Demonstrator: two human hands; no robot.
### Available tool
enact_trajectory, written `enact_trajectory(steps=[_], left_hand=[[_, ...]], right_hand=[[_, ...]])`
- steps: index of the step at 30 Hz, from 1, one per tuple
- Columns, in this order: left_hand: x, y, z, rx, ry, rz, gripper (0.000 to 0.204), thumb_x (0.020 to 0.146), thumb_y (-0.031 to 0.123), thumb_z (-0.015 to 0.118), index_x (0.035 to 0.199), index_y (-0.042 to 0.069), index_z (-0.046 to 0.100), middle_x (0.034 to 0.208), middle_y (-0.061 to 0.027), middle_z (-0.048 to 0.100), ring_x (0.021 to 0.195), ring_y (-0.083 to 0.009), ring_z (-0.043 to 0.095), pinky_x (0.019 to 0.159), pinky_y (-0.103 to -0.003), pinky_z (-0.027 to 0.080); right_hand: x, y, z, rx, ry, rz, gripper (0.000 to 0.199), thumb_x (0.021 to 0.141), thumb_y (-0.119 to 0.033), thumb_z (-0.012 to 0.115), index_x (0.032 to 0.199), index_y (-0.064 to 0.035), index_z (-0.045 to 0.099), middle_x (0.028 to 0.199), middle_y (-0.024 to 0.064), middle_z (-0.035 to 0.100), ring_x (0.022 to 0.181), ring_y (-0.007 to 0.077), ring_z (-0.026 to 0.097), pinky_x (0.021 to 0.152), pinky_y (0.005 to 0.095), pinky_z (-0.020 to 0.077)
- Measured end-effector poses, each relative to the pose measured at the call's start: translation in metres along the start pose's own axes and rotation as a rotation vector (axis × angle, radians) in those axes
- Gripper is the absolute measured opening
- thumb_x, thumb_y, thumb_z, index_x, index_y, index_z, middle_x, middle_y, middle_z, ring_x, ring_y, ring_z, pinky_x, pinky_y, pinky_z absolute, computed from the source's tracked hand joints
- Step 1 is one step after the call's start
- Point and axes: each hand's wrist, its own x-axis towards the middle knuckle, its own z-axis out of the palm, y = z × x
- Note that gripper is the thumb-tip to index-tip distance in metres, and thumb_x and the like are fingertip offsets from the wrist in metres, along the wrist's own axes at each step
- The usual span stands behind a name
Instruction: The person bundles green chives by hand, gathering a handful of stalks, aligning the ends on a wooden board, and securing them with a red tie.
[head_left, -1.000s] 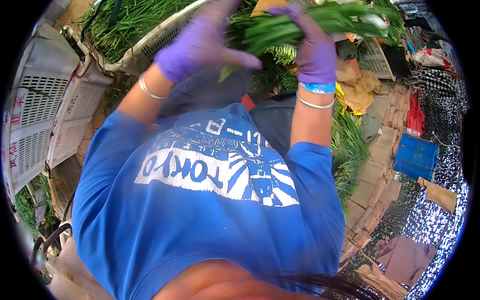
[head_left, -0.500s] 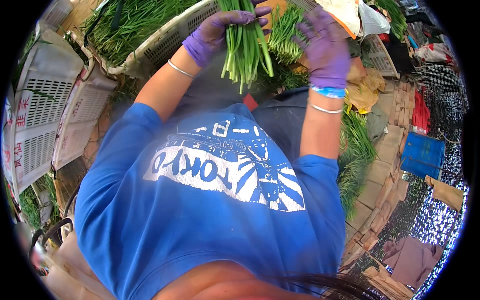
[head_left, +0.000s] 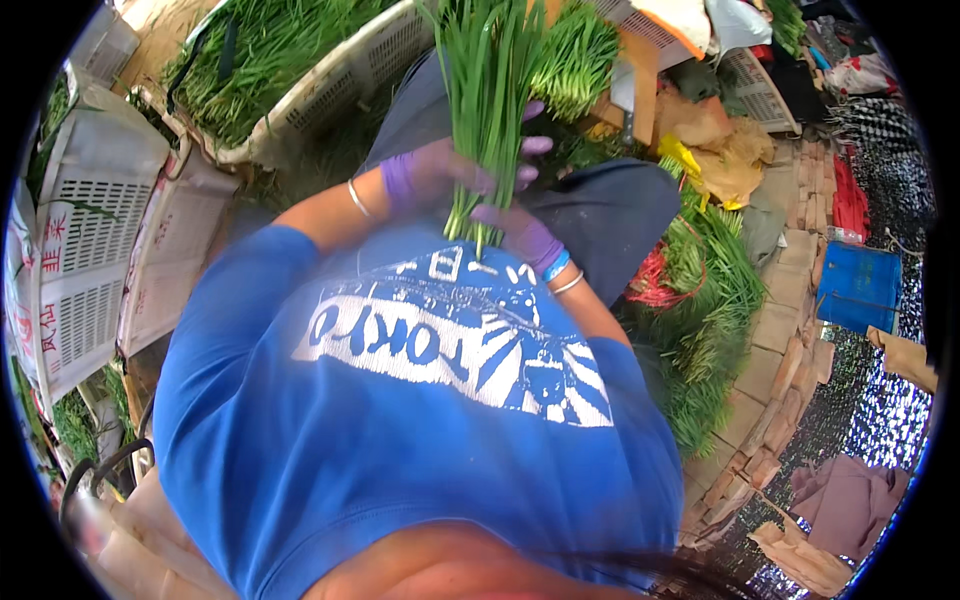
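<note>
A bunch of long green chives (head_left: 492,95) stands upright before my chest, pale cut ends down. My left hand (head_left: 430,172), in a purple glove, is closed around its lower part; its fingertips emerge on the bunch's right side. Lower down, my right hand (head_left: 525,235), also purple-gloved, has its fingers on the stems near the cut ends; part of it is hidden behind them. Just beyond lies another pile of chives (head_left: 578,60). Beside that pile, a knife (head_left: 624,92) with a dark handle rests on a wooden board (head_left: 643,62).
A large white plastic crate (head_left: 330,100) full of greens stands at the far left. More white crates (head_left: 100,210) line the left side. Chives with red ties (head_left: 655,280) lie by my right leg, along a brick edge (head_left: 775,350). Farther right is a blue container (head_left: 858,287).
The bunch has come down and nearer to my chest with my left hand. My right hand has moved from open beside the far pile to the stem ends. The knife now shows.
</note>
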Motion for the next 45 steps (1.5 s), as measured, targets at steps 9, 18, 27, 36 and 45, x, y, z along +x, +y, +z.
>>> enact_trajectory(steps=[9,18,27,36,45], left_hand=[[0.016,0.040,-0.002,0.635,-0.011,-0.175,0.076,0.067,0.019,0.070,0.130,0.009,0.029,0.122,-0.0089,0.047,0.108,-0.0165,0.046,0.088,-0.030,0.040],[0.046,0.061,-0.012,0.746,0.183,0.025,0.042,0.077,0.010,0.059,0.117,0.005,0.047,0.108,-0.0052,0.056,0.094,-0.0116,0.053,0.083,-0.025,0.041],[0.049,0.093,-0.007,0.804,0.497,0.294,0.035,0.081,0.015,0.056,0.112,0.000,0.051,0.104,-0.0079,0.058,0.094,-0.0141,0.054,0.086,-0.028,0.041],[0.044,0.101,-0.007,0.800,0.435,0.318,0.038,0.077,0.011,0.058,0.113,0.001,0.050,0.103,-0.0060,0.058,0.093,-0.0128,0.053,0.086,-0.028,0.040],[0.049,0.095,-0.007,0.997,0.561,0.356,0.028,0.073,0.024,0.065,0.095,0.006,0.061,0.079,-0.0017,0.062,0.070,-0.0092,0.056,0.064,-0.025,0.044]], right_hand=[[0.021,-0.013,0.011,-0.142,0.087,-0.268,0.024,0.072,0.001,0.060,0.095,0.0040,0.054,0.085,0.0118,0.061,0.069,0.0175,0.060,0.064,0.0287,0.0501],[0.031,-0.012,-0.040,-0.186,0.098,-0.383,0.022,0.069,0.004,0.056,0.091,0.0051,0.057,0.072,0.0080,0.057,0.058,0.0149,0.052,0.054,0.0262,0.0432],[0.018,-0.006,-0.045,-0.291,0.149,-0.389,0.024,0.068,0.003,0.052,0.091,0.0058,0.057,0.068,0.0074,0.056,0.054,0.0125,0.049,0.052,0.0237,0.0417],[0.016,-0.004,-0.044,-0.307,0.127,-0.345,0.025,0.066,0.001,0.055,0.091,0.0052,0.057,0.067,0.0064,0.055,0.054,0.0121,0.049,0.051,0.0241,0.0411],[0.012,-0.004,-0.040,-0.316,0.151,-0.318,0.025,0.066,0.002,0.054,0.091,0.0048,0.058,0.069,0.0062,0.056,0.054,0.0120,0.048,0.052,0.0243,0.0404]])
